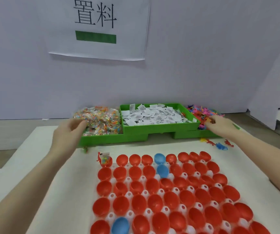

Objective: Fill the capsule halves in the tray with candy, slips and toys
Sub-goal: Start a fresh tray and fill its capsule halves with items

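White cloth on the table is spread under a tray (169,176) of capsule halves (154,203), barely begun.

Only the half (105,160) at the tray's far-left corner is seen loaded; the glossy red and blue cups behind it stand empty. Beyond the tray, crinkly candy bags (100,119) are pinched by the left hand (68,134), paper slips (154,115) lie between, and small plastic toys (203,114) are gripped by the right hand (220,125).
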`<action>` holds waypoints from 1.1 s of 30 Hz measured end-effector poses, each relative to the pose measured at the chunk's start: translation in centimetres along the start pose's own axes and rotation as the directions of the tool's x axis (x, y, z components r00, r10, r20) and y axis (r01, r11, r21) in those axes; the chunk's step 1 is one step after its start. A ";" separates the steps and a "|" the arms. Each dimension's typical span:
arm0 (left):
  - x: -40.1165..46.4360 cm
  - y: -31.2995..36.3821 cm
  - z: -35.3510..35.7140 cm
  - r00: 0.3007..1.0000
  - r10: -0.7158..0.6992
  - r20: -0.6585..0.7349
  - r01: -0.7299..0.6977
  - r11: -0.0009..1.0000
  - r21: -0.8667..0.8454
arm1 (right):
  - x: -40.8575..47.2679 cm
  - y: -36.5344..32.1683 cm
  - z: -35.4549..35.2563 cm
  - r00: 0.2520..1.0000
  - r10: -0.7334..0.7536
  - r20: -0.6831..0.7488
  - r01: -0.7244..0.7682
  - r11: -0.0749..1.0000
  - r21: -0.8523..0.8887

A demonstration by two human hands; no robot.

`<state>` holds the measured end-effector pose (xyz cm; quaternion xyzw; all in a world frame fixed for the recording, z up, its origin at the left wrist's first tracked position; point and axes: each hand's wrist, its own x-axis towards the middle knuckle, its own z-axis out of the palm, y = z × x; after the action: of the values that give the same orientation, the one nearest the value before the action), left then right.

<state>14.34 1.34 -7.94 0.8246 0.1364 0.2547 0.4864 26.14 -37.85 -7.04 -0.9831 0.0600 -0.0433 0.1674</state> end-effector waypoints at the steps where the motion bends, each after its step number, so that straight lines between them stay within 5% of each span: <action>1: 1.3 0.1 0.3 0.995 -0.013 0.100 -0.007 0.981 0.193 | 0.3 0.1 0.3 0.999 0.012 0.034 -0.011 0.999 -0.043; 4: 3.7 -0.6 1.3 0.927 -0.218 0.305 -0.087 0.665 0.741 | 1.1 0.4 1.6 1.000 0.011 0.012 -0.011 1.000 0.011; 5: 4.3 -0.9 1.6 0.913 -0.273 0.304 -0.113 0.545 0.831 | 1.3 0.5 2.0 0.999 0.011 -0.032 -0.008 0.997 0.080; 7: 4.9 -1.6 2.3 0.926 -0.281 0.253 -0.100 0.462 0.881 | 1.7 0.5 2.4 0.994 0.040 -0.105 -0.022 0.986 0.164; 14: 5.1 -1.3 3.0 0.977 -0.213 -0.029 0.171 0.687 0.706 | 1.5 0.2 1.7 0.934 0.159 -0.321 -0.112 0.981 0.158; 23: 3.7 -1.4 2.8 0.997 -0.004 -0.074 0.041 0.868 0.495 | 1.2 0.0 1.7 0.902 0.109 -0.417 -0.034 0.983 0.183; 33: 3.6 -1.9 2.5 0.989 -0.017 -0.145 0.052 0.970 0.238 | 1.0 -0.8 0.7 0.916 0.121 -0.382 0.003 0.952 0.306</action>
<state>18.80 2.17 -9.56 0.8549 0.2151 0.2857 0.3759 27.27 -36.97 -7.35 -0.9146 0.1153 -0.2448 0.3006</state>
